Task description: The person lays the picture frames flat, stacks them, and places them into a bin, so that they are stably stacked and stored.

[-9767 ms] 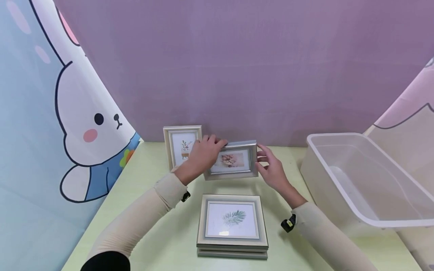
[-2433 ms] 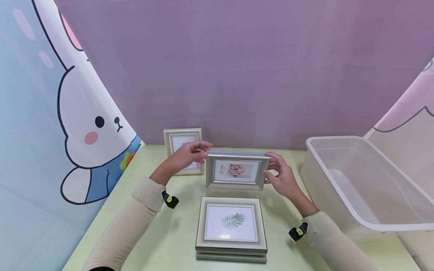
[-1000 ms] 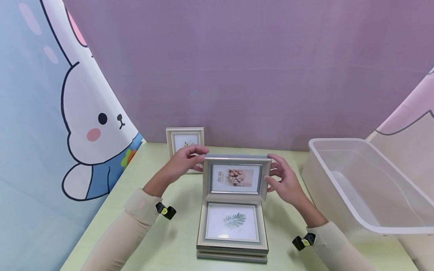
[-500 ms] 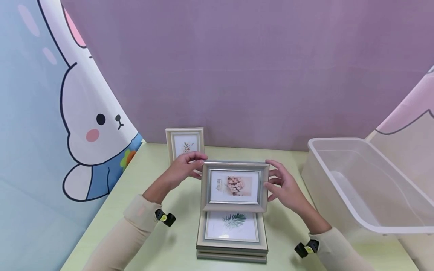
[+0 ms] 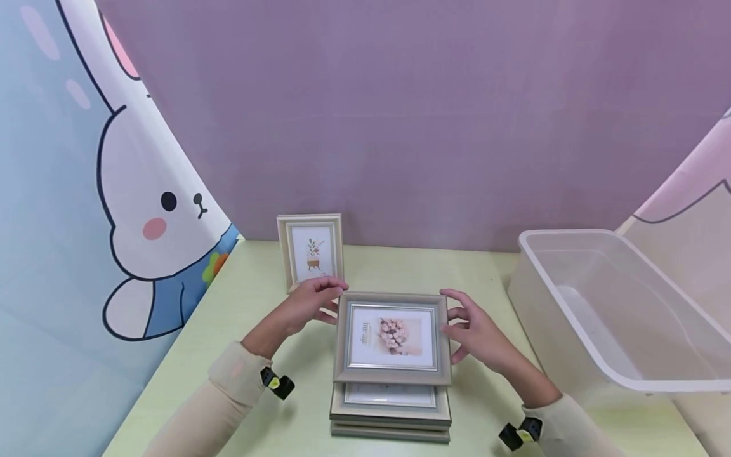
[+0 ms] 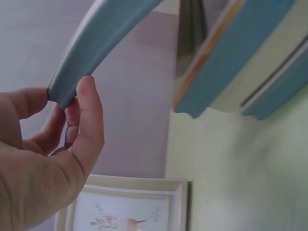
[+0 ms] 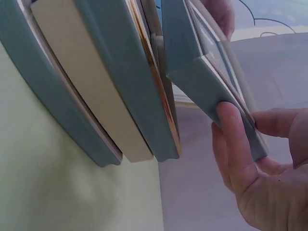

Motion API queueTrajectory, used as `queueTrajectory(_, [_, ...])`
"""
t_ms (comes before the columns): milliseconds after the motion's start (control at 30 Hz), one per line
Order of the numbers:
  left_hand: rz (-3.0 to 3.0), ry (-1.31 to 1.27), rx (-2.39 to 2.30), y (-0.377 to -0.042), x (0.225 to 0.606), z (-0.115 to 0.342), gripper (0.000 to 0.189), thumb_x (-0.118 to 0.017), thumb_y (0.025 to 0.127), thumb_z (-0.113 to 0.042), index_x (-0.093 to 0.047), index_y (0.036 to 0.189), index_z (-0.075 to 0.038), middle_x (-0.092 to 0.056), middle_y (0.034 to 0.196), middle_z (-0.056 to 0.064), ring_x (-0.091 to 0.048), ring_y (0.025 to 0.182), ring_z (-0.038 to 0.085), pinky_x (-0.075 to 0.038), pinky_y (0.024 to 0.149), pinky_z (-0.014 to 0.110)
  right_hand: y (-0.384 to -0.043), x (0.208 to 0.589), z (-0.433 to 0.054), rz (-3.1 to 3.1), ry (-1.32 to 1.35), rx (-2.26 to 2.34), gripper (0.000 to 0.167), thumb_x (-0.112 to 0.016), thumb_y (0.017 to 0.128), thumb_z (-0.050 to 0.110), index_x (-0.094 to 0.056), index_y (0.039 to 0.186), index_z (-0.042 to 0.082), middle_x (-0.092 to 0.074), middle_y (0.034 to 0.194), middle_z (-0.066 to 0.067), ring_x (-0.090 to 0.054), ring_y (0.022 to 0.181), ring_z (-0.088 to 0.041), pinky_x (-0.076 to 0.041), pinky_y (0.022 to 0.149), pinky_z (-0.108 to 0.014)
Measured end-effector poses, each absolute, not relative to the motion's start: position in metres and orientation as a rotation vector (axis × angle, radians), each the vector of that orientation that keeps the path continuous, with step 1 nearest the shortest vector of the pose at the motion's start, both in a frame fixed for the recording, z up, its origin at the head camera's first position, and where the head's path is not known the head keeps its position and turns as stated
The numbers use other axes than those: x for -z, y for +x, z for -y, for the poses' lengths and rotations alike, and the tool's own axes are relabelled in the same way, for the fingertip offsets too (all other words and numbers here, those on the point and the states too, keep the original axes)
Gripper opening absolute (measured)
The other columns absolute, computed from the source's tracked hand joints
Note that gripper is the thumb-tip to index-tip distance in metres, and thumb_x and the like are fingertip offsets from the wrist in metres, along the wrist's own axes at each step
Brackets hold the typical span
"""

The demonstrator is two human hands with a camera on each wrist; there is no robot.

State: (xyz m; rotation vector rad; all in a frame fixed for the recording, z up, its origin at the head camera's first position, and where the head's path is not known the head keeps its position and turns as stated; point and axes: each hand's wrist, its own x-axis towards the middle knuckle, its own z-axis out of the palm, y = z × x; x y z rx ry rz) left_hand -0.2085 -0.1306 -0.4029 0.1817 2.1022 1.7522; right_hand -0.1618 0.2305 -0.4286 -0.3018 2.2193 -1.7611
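Observation:
Both hands hold a silver-beige picture frame [image 5: 393, 376] with a flower photo, its far edge raised. My left hand [image 5: 305, 304] pinches its upper left corner; in the left wrist view thumb and fingers grip the frame's blue-grey side [image 6: 91, 53]. My right hand [image 5: 476, 330] pinches the right side near the top; the right wrist view shows fingers [image 7: 231, 130] on the frame's edge. Beneath lies a stack of picture frames [image 5: 391, 416], the top one's leaf print mostly covered. In the right wrist view a gap separates the held frame from the stack [image 7: 120, 72].
A smaller picture frame [image 5: 313, 247] with a plant print stands upright at the back left, behind the left hand. A white plastic bin [image 5: 571, 330] stands at the right of the pale green table [image 5: 257, 266]. A purple backdrop [image 5: 428, 127] rises behind.
Both hands have brought the flower-photo frame from the back of the table over the stack, lowering and tilting it flatter. The left hand now holds its left corner; earlier it gripped the top.

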Motion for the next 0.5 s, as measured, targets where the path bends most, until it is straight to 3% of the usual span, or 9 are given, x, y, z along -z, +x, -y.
queueTrajectory(233, [-2.055, 0.107, -1.730, -0.202, 0.421, 0.131, 0.032, -0.050, 0.107, -0.017, -0.058, 0.130, 0.004, -0.064, 0.110, 0.009, -0.070, 0.084, 0.018, -0.064, 0.074, 0.036, -0.155, 0.435, -0.232, -2.143, -0.267, 1.710, 0.070, -0.064, 0.097, 0.005, -0.027, 0.157, 0.013, -0.056, 0.114, -0.023, -0.064, 0.087, -0.024, -0.061, 0.055, -0.051])
queueTrajectory(500, [-2.034, 0.066, -1.674, -0.195, 0.437, 0.132, 0.033, -0.049, 0.107, -0.019, -0.058, 0.130, 0.004, -0.066, 0.106, 0.008, -0.069, 0.082, 0.016, -0.064, 0.074, 0.035, -0.146, 0.439, -0.231, -2.113, -0.246, 1.665, 0.071, -0.065, 0.096, 0.006, -0.027, 0.156, 0.009, -0.057, 0.109, -0.018, -0.065, 0.081, -0.022, -0.061, 0.054, -0.048])
